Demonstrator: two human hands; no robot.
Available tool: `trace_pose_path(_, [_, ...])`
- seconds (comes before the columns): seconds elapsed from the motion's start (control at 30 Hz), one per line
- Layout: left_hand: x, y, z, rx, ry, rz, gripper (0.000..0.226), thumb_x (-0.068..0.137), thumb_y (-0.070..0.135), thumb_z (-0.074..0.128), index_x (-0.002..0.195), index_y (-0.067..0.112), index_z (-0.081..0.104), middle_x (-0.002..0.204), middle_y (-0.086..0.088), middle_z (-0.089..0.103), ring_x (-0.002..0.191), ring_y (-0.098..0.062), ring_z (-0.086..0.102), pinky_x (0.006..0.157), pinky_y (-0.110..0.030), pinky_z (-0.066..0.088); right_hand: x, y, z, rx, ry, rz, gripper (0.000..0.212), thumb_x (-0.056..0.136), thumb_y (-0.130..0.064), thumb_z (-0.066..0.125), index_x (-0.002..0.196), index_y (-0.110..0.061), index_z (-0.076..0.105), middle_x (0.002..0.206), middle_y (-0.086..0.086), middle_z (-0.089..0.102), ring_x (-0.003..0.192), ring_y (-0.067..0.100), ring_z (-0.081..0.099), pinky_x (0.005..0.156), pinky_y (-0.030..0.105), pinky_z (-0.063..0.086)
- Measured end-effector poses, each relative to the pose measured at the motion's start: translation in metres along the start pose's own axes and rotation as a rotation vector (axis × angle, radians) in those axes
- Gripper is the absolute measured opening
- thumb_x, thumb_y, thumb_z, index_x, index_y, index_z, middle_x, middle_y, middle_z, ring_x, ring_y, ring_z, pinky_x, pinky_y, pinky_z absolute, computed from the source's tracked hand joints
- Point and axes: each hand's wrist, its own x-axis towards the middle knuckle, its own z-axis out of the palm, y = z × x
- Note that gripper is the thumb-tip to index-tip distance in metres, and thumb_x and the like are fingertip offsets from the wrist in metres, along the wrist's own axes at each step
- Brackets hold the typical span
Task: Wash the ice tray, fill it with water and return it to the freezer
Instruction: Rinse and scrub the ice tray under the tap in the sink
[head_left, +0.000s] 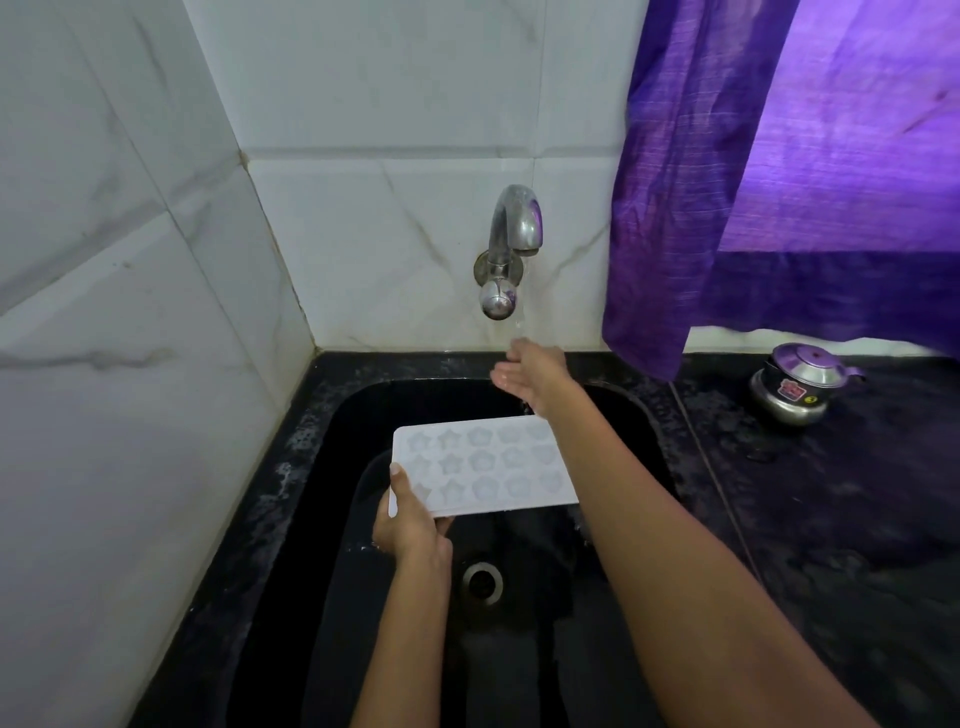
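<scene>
Right now I have one ice tray, white, held level above the black sink, and my left hand pinches its near left corner, thumb on top and fingers curled beneath. I count three rows of five moulds, fifteen in all, stars and rounder flower-like shapes; the far right ones sit partly behind my right forearm. My right hand is up under the single tap, fingers loosely spread and holding nothing, with a thin stream of water falling onto it. The tray's far edge lies near that hand without touching it. One drain shows in the basin floor, below and toward me from the tray, and the basin walls stand well apart from the tray on every side. To the right, one small steel pot with a lid rests on the dark counter, just beneath the hem of a purple curtain.
</scene>
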Motion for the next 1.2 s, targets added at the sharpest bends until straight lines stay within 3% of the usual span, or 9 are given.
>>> trace_pose_path(0.1, [-0.013, -0.003, -0.009, -0.024, 0.015, 0.021, 0.028, 0.089, 0.037, 0.064, 0.104, 0.014, 0.065, 0.101, -0.009, 0.071, 0.088, -0.026, 0.069, 0.07, -0.044, 0.059, -0.015, 0.018, -0.016, -0.258, 0.062, -0.064, 0.024, 0.091, -0.001, 0.053, 0.112, 0.009, 0.06, 0.096, 0.015, 0.062, 0.085, 0.027, 0.066, 0.087, 0.042, 0.056])
trace_pose_path(0.23, [-0.029, -0.007, -0.025, -0.068, 0.035, 0.043, 0.032, 0.089, 0.037, 0.064, 0.11, 0.012, 0.065, 0.104, -0.009, 0.07, 0.091, -0.027, 0.069, 0.073, -0.045, 0.059, -0.051, 0.035, -0.045, -0.753, 0.118, -0.368, 0.03, 0.09, 0.001, 0.046, 0.109, -0.004, 0.068, 0.115, 0.01, 0.064, 0.105, 0.027, 0.061, 0.096, 0.037, 0.05])
trace_pose_path(0.4, [-0.054, -0.013, -0.043, -0.088, 0.078, 0.047, 0.03, 0.09, 0.038, 0.062, 0.107, 0.013, 0.064, 0.106, -0.009, 0.069, 0.094, -0.028, 0.068, 0.068, -0.042, 0.057, -0.084, 0.059, -0.091, -1.001, 0.203, -0.431, 0.044, 0.089, 0.004, 0.044, 0.12, -0.021, 0.061, 0.118, 0.011, 0.058, 0.1, 0.028, 0.06, 0.08, 0.037, 0.053])
trace_pose_path(0.53, [-0.071, -0.019, -0.056, -0.088, 0.11, 0.058, 0.036, 0.09, 0.039, 0.062, 0.113, 0.011, 0.063, 0.105, -0.009, 0.07, 0.091, -0.026, 0.068, 0.067, -0.042, 0.058, -0.098, 0.068, -0.103, -1.142, 0.169, -0.392, 0.045, 0.09, 0.003, 0.041, 0.123, -0.023, 0.057, 0.124, 0.012, 0.054, 0.105, 0.032, 0.056, 0.084, 0.038, 0.049])
trace_pose_path(0.73, [-0.085, -0.03, -0.081, -0.074, 0.139, 0.084, 0.039, 0.09, 0.041, 0.061, 0.115, 0.011, 0.062, 0.093, -0.005, 0.069, 0.084, -0.023, 0.068, 0.059, -0.036, 0.056, -0.105, 0.085, -0.114, -1.217, 0.103, -0.369, 0.037, 0.093, -0.001, 0.043, 0.124, -0.012, 0.061, 0.13, 0.015, 0.049, 0.113, 0.034, 0.053, 0.094, 0.04, 0.047])
trace_pose_path(0.83, [-0.086, -0.032, -0.087, -0.056, 0.081, 0.073, 0.045, 0.091, 0.043, 0.059, 0.121, 0.009, 0.06, 0.095, -0.005, 0.07, 0.086, -0.023, 0.068, 0.068, -0.041, 0.057, -0.106, 0.09, -0.117, -1.241, 0.091, -0.392, 0.04, 0.095, -0.002, 0.043, 0.131, -0.011, 0.057, 0.135, 0.015, 0.045, 0.121, 0.034, 0.047, 0.103, 0.044, 0.042])
trace_pose_path(0.97, [-0.084, -0.031, -0.084, -0.027, 0.004, 0.056, 0.052, 0.092, 0.046, 0.056, 0.127, 0.007, 0.055, 0.106, -0.01, 0.069, 0.092, -0.026, 0.067, 0.078, -0.048, 0.056, -0.107, 0.085, -0.119, -1.231, 0.091, -0.377, 0.035, 0.1, -0.014, 0.045, 0.134, -0.009, 0.054, 0.135, 0.015, 0.04, 0.123, 0.033, 0.043, 0.103, 0.042, 0.04])
trace_pose_path(1.1, [-0.074, -0.027, -0.081, -0.012, -0.054, 0.05, 0.05, 0.094, 0.044, 0.052, 0.129, 0.01, 0.053, 0.105, -0.009, 0.069, 0.09, -0.025, 0.068, 0.076, -0.047, 0.055, -0.108, 0.079, -0.115, -1.255, 0.094, -0.361, 0.034, 0.1, -0.019, 0.046, 0.133, -0.014, 0.055, 0.14, 0.014, 0.033, 0.124, 0.032, 0.04, 0.098, 0.039, 0.04])
trace_pose_path(1.2, [-0.068, -0.024, -0.078, -0.01, -0.056, 0.053, 0.049, 0.093, 0.044, 0.053, 0.128, 0.01, 0.054, 0.106, -0.01, 0.069, 0.09, -0.025, 0.068, 0.07, -0.044, 0.057, -0.107, 0.075, -0.114, -1.23, 0.063, -0.363, 0.031, 0.1, -0.02, 0.046, 0.126, -0.004, 0.053, 0.14, 0.016, 0.034, 0.123, 0.034, 0.042, 0.101, 0.045, 0.04])
